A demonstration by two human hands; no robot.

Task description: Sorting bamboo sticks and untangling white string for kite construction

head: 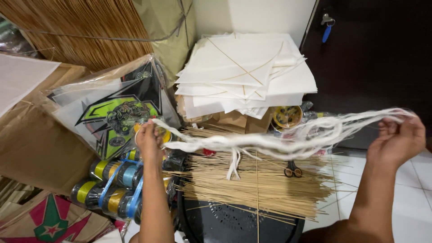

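A bundle of white string strands (pixel 270 139) stretches in the air between both hands. My left hand (pixel 148 137) grips its left end, above spools of thread. My right hand (pixel 398 139) holds the looped right end, out at the right over the tiled floor. A few loose ends of the string hang down in the middle, over a pile of thin bamboo sticks (pixel 256 184). The sticks lie across a black round stool (pixel 234 222).
White paper kites (pixel 245 72) are stacked at the back. A plastic-wrapped green and black printed kite (pixel 114 110) leans at the left. Bundled thread spools (pixel 114 184) sit below it. Small scissors (pixel 292 171) lie on the sticks, a yellow tape roll (pixel 288 116) behind. A dark door (pixel 373 58) stands at the right.
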